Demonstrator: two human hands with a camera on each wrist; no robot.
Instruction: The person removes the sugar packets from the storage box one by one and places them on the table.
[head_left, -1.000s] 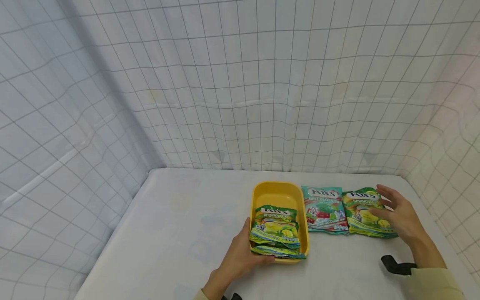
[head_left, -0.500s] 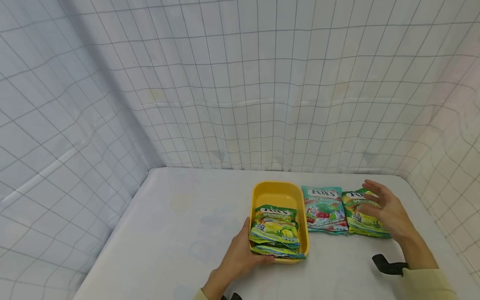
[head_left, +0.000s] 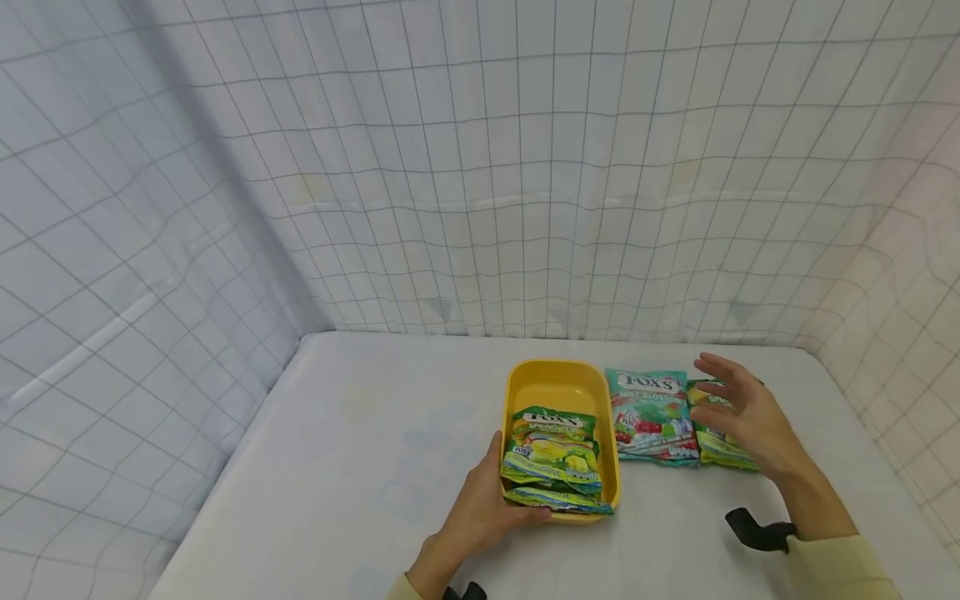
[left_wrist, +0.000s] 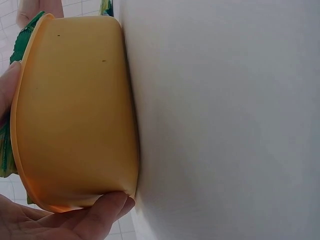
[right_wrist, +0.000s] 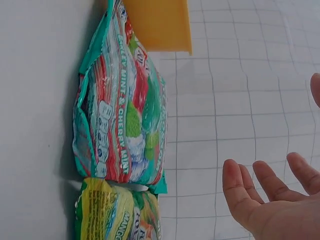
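One FOX'S Spring Tea pack [head_left: 553, 454] — in yellow tub [head_left: 557, 387].

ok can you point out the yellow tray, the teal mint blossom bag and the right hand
Yellow tray [left_wrist: 75, 110]: left wrist view, on its outer side wall
Teal mint blossom bag [head_left: 652, 417]: head view, on the middle of its printed front
Right hand [head_left: 750, 423]: head view, on the back of the hand
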